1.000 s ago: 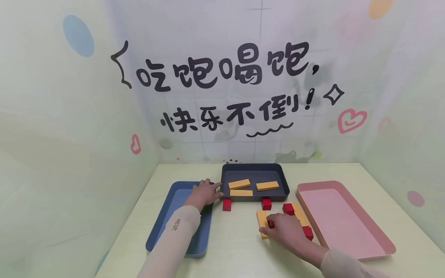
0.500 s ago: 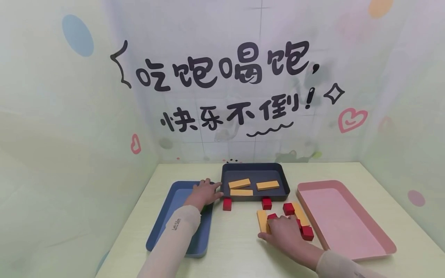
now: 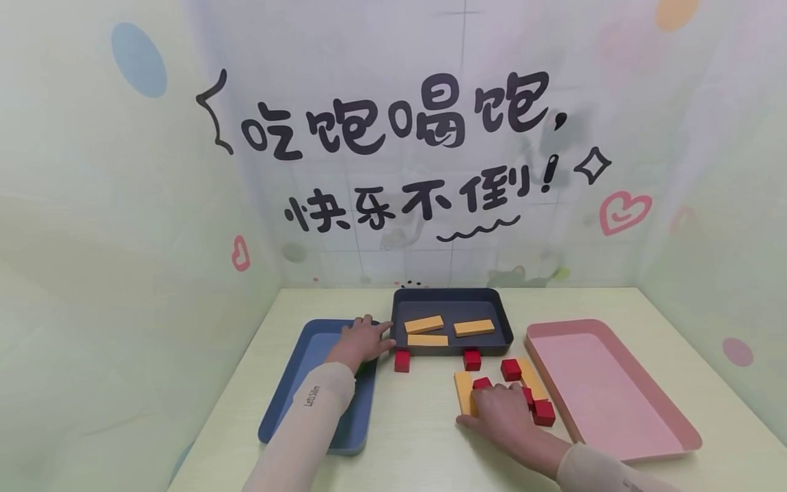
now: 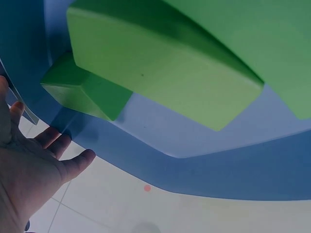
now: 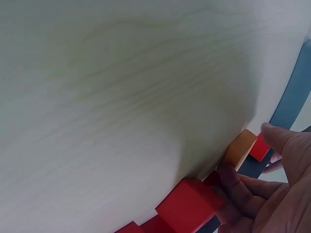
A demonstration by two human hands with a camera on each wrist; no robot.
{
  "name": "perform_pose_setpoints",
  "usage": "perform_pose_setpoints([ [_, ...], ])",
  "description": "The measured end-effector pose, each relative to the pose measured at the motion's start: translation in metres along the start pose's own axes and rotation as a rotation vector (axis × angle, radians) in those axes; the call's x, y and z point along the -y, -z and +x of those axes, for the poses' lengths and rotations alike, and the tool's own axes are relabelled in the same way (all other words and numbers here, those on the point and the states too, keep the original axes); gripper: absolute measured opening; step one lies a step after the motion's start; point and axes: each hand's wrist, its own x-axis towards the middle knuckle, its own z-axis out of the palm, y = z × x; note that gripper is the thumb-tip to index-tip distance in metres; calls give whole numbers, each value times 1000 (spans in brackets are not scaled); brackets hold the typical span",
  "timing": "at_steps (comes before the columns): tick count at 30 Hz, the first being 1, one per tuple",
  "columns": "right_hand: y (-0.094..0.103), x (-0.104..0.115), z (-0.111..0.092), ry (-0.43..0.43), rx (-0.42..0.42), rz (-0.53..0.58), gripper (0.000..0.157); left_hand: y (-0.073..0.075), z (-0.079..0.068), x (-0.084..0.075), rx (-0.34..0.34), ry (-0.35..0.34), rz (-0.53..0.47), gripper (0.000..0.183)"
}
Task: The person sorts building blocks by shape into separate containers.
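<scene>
Spread at the fingers, the left hand (image 3: pixel 363 342) reaches from a pale sleeve (image 3: pixel 320 400) to the far right corner of a shallow, smooth blue rectangular tray (image 3: pixel 320 348); whether it touches the rim I can't tell. Chunky, smooth green blocks (image 4: pixel 165 63) lie inside that tray, below the wrist. Next along, further back, stands a shallow navy rectangular tray (image 3: pixel 473 311) with three flat yellow-orange bars (image 3: pixel 424 324) in it, two close together at the left and one apart at the right. By its near wall sit a small red cube (image 3: pixel 402 361) and, farther right, another red cube (image 3: pixel 472 360). Nearer the person, a loose yellow-orange bar (image 3: pixel 462 391) lies lengthwise on the pale wood-grained table (image 3: pixel 418 437). Right beside it is the right hand (image 3: pixel 507 417), fingers bent among more red cubes (image 3: pixel 511 370), thumb set apart at the bar's near end; I can't tell whether it pinches anything. One of those cubes peeps out beyond the knuckles, the others cluster to the right around a second loose bar (image 3: pixel 532 378). Farthest right lies a shallow pink rectangular tray (image 3: pixel 615 383), close by that bar.
</scene>
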Motion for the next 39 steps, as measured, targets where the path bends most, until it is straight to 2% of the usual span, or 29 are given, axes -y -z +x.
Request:
perform_pose_setpoints([
  [4, 1, -1, 1, -23, -19, -3, 45, 0, 0, 0, 3, -4, -5, 55],
  [9, 1, -4, 4, -34, -9, -22, 37, 1, -1, -1, 2, -7, -9, 54],
  [15, -2, -7, 4, -7, -9, -20, 27, 2, -1, -1, 3, -8, 4, 55],
  [23, -4, -9, 1, 42, -44, 2, 29, 4, -4, -2, 6, -4, -11, 54],
  [32, -1, -14, 6, 157, -66, 157, 34, 2, -2, -1, 5, 0, -4, 55],
  [39, 7, -18, 11, 197, 1, 265, 34, 2, -2, -1, 5, 3, -1, 54],
])
